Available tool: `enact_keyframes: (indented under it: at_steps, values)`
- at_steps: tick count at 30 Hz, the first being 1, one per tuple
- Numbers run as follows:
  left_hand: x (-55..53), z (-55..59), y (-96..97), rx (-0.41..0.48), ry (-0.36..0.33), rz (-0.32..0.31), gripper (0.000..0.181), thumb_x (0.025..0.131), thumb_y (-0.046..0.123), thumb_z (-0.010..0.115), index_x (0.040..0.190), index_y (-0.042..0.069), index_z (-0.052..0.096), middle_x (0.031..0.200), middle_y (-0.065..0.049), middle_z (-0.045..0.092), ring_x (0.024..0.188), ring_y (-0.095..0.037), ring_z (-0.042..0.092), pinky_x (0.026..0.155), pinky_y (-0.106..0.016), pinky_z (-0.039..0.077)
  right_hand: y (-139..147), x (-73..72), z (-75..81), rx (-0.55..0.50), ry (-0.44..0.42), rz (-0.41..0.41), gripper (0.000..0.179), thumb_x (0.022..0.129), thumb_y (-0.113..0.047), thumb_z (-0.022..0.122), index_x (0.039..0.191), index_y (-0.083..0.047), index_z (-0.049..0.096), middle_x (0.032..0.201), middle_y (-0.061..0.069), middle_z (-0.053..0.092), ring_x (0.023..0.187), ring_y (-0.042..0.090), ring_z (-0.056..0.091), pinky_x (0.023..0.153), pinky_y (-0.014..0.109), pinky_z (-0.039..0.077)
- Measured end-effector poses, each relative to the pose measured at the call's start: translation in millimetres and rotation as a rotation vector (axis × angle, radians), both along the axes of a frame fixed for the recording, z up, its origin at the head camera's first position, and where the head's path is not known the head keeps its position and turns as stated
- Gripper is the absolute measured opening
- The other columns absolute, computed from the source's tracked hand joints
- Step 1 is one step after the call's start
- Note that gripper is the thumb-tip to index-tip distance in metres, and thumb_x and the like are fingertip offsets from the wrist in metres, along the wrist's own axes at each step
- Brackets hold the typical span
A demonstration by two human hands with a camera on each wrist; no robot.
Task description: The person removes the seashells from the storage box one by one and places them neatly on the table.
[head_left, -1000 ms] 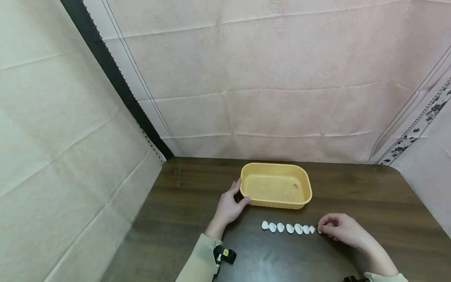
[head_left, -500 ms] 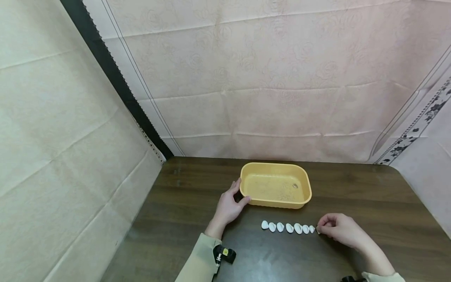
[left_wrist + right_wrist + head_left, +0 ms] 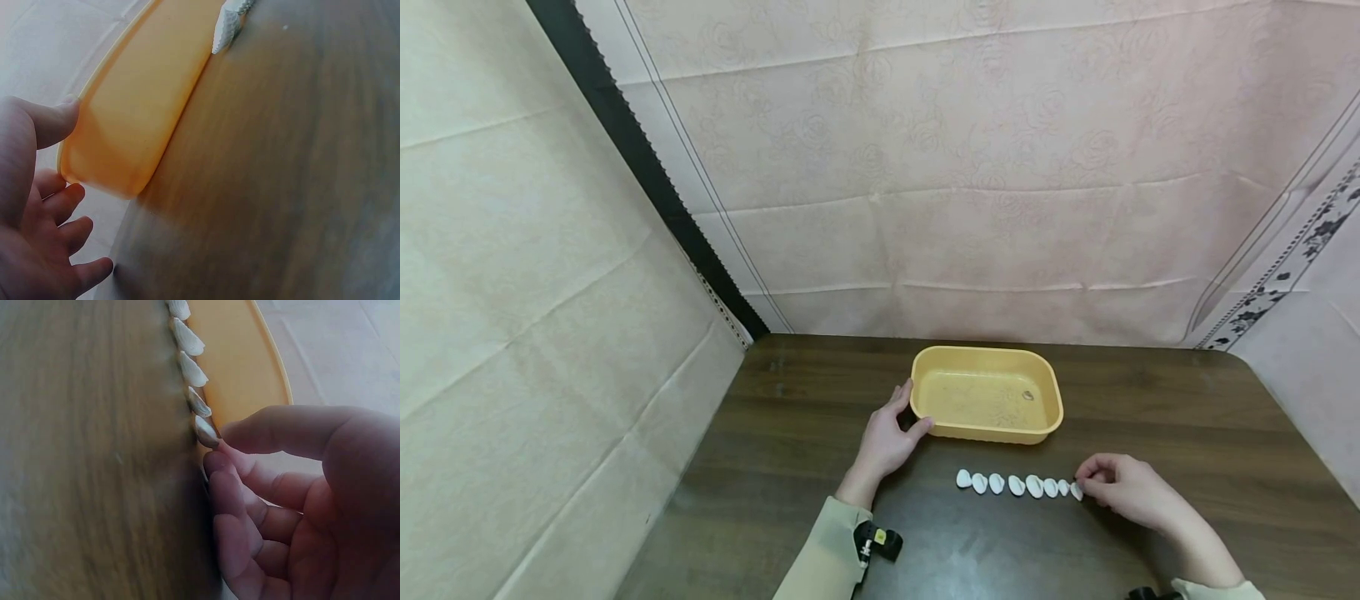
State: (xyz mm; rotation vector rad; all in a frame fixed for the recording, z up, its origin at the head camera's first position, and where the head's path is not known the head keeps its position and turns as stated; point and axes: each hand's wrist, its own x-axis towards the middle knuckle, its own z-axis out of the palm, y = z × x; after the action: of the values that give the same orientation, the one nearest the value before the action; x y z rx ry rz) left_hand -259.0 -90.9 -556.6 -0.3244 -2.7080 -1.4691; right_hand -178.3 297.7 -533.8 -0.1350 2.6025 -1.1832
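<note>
A row of white seashells (image 3: 1034, 487) lies on the table in front of a yellow plastic basin (image 3: 985, 436). At the row's right end, my right hand (image 3: 1123, 490) has its thumb and index fingertips at the edge of the last shell (image 3: 1077, 492), pinching it low by the table. The right wrist view shows that shell (image 3: 206, 432) in line with the others, its end between the fingertips. My left hand (image 3: 886, 437) holds the basin's near left corner, the thumb on the front side and the fingers along the left side. The left wrist view shows the thumb against the basin's rim (image 3: 78, 103).
One small shell (image 3: 1028, 396) lies inside the basin, with fine grit beside it. The brown wooden table (image 3: 820, 392) ends at a pale cloth backdrop (image 3: 970, 208) behind the basin. Another cloth (image 3: 550, 292) hangs at the left.
The last shell has come down beside the row's right end and shows more clearly below my right fingertips. My right hand has barely shifted. The left hand and the basin stay put.
</note>
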Motion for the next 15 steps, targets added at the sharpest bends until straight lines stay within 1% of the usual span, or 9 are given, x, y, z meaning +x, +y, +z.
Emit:
enact_keyframes:
  at_steps: [3,7,10,15]
  values:
    - [0.0,0.5,0.3,-0.002,0.000,0.002,0.077,0.100,0.030,0.078,0.165,0.012,0.041,0.169,-0.002,0.040,0.158,-0.023,0.032,0.127,-0.049,0.029,2.3,-0.2,0.1,-0.007,0.014,0.032,0.012,0.096,-0.016,0.075,0.104,-0.007,0.072,0.080,0.000,0.067,0.069,0.012,0.061,0.061,0.026,0.049]
    - [0.2,1.1,0.4,-0.005,-0.002,0.002,0.077,0.100,0.031,0.078,0.165,0.012,0.041,0.169,-0.003,0.040,0.158,-0.023,0.032,0.127,-0.050,0.029,5.9,-0.3,-1.5,-0.023,0.060,0.097,0.024,0.090,-0.016,0.083,0.108,-0.006,0.071,0.082,-0.001,0.068,0.071,0.009,0.061,0.064,0.026,0.049]
    - [0.6,1.4,0.2,-0.004,-0.005,-0.001,0.077,0.100,0.031,0.078,0.165,0.012,0.040,0.170,-0.004,0.039,0.158,-0.024,0.031,0.127,-0.050,0.029,6.9,-0.4,-2.9,-0.035,0.073,0.122,0.031,0.085,-0.015,0.089,0.109,-0.007,0.071,0.083,0.000,0.067,0.071,0.008,0.061,0.064,0.026,0.049]
    - [0.7,1.2,-0.3,0.002,-0.003,-0.004,0.077,0.100,0.031,0.078,0.165,0.011,0.040,0.170,-0.004,0.039,0.158,-0.024,0.031,0.127,-0.050,0.029,5.4,-0.9,-5.1,-0.007,0.089,0.117,0.028,0.085,-0.015,0.089,0.107,-0.010,0.072,0.081,-0.002,0.065,0.070,0.008,0.058,0.062,0.026,0.047]
